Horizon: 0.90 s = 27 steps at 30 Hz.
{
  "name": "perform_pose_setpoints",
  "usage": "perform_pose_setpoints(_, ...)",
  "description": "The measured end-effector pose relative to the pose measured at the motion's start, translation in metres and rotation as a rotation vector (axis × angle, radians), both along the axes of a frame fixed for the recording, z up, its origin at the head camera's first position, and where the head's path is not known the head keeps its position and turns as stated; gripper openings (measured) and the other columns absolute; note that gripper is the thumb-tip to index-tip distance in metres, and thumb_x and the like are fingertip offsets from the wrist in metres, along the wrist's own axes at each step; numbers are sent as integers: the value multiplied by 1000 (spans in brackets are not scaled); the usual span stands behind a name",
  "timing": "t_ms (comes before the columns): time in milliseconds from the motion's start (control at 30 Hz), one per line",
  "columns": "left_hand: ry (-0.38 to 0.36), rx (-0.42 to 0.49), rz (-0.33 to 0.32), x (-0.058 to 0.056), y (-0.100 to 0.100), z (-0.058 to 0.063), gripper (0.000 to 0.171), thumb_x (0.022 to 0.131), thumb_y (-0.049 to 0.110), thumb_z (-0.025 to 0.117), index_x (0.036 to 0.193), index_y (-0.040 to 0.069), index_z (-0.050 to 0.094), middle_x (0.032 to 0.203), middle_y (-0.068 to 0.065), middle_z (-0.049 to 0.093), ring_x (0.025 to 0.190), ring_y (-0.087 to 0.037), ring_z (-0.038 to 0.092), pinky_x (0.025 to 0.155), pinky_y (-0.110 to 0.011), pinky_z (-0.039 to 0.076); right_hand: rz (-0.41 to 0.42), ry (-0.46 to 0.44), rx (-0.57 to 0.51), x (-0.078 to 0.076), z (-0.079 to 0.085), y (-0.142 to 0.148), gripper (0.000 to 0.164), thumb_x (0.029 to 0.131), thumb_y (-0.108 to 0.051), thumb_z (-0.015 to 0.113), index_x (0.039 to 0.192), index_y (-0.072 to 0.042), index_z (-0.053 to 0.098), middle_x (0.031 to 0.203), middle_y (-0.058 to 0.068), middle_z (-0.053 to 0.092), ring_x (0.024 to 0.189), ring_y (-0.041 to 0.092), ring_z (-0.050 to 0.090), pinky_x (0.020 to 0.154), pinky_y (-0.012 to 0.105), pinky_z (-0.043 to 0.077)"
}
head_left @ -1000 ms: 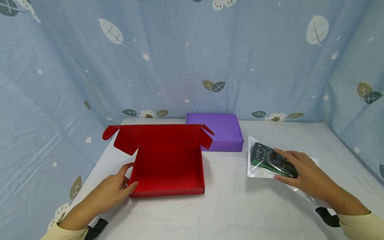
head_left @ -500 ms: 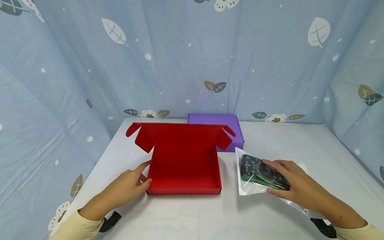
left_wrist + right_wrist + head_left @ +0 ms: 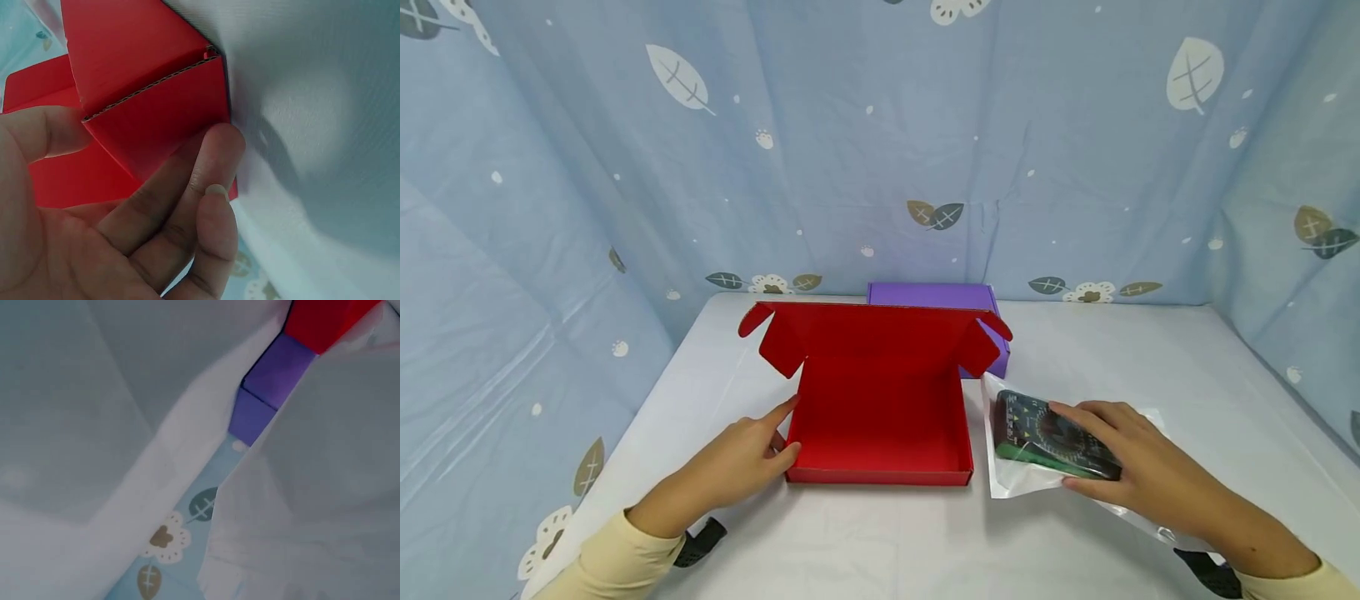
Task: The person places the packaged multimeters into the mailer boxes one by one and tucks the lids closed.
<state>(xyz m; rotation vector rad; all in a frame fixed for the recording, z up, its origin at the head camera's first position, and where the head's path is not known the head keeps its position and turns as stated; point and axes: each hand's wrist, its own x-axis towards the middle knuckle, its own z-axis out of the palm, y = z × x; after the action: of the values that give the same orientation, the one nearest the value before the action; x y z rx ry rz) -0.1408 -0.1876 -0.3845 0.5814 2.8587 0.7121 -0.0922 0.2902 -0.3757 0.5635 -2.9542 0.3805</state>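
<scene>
An open red cardboard box stands on the white table, its lid raised at the back. My left hand holds the box by its left wall near the front corner. In the left wrist view, the thumb is at the rim and the other fingers lie against the outer side. To the right of the box, my right hand grips a black and green multimeter inside a clear plastic bag. The bag's pale sheet fills much of the right wrist view, where the hand itself is hidden.
A closed purple box sits at the back of the table, partly hidden by the red lid. Blue leaf-patterned curtain surrounds the table at the back and sides.
The red box has slid to the right with my left hand, now covering more of the purple box. My right hand has brought the bagged multimeter left and slightly nearer.
</scene>
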Motion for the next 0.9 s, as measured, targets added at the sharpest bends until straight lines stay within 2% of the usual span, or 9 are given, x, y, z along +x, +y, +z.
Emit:
perform_pose_setpoints(233,9,15,-39,-2,9,-3,66,93,20,63,151,-1,39,81,10,72,62,2,54,61,-21,48,15,6,1,6,-1,-1,84,77,-63,77,150,-40,41,135,6,50,118,28,49,85,54,52)
perform_pose_setpoints(633,-10,46,-94,-4,31,-7,68,94,23,63,152,0,37,83,10,72,64,4,57,67,-22,50,54,59,5,1,3,-24,87,74,-55,83,149,-37,44,133,4,53,115,25,51,84,51,54)
perform_pose_setpoints(767,-41,54,-101,-5,39,-8,73,94,28,64,155,3,34,86,11,73,69,4,61,71,-23,52,78,94,7,-2,1,-32,89,73,-52,85,150,-37,43,131,2,54,115,22,51,85,49,54)
perform_pose_setpoints(900,-71,49,-102,-6,45,-7,82,91,41,66,157,7,30,89,14,70,74,3,62,73,-25,52,93,110,3,-5,1,-40,89,74,-55,83,151,-38,41,132,2,55,116,23,52,87,50,53)
